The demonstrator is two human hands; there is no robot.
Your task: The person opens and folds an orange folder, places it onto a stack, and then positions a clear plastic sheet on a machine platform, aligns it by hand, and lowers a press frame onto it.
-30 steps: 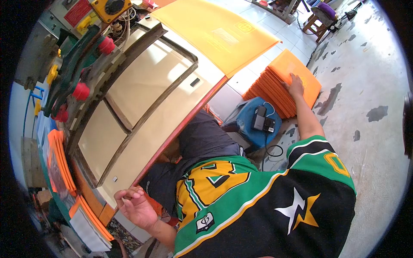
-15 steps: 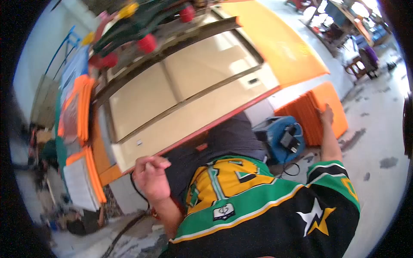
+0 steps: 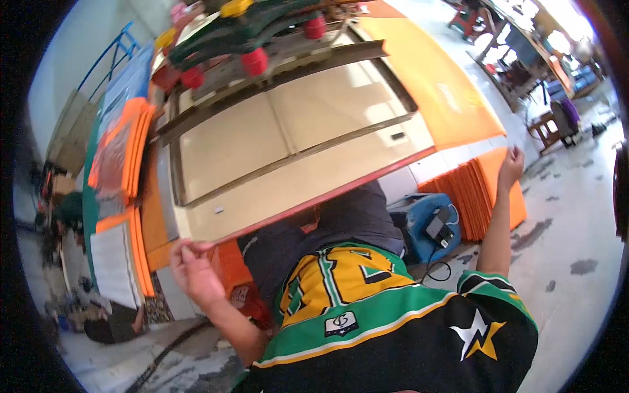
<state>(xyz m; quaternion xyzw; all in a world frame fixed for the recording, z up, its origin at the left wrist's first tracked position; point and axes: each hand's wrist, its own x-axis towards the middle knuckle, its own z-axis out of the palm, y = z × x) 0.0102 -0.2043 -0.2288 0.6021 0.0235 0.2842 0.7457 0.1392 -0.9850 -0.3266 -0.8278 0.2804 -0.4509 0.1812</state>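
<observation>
Right hand (image 3: 511,170) shifted to orange stack's (image 3: 458,203) far edge | left hand (image 3: 198,275) by desk (image 3: 308,180) corner | grips curled, hold unclear

1. Cream, flat tabletop (image 3: 314,180): plain, with a red front edge.
2. Long metal frame (image 3: 314,61): dark brown.
3. Thick stack of thin sheets (image 3: 462,200): bright orange.
4. Broad, smooth sheet (image 3: 439,85): lighter yellow-orange.
5. Printed fabric jersey (image 3: 393,340): black, green and yellow, striped white and yellow, with a white-and-yellow star.
6. Curved metal machine part (image 3: 219,47): dark green, with red round knobs (image 3: 254,61).
7. Plastic stool (image 3: 419,219): blue.
8. Smooth floor (image 3: 570,229): pale grey, blotched darker.
</observation>
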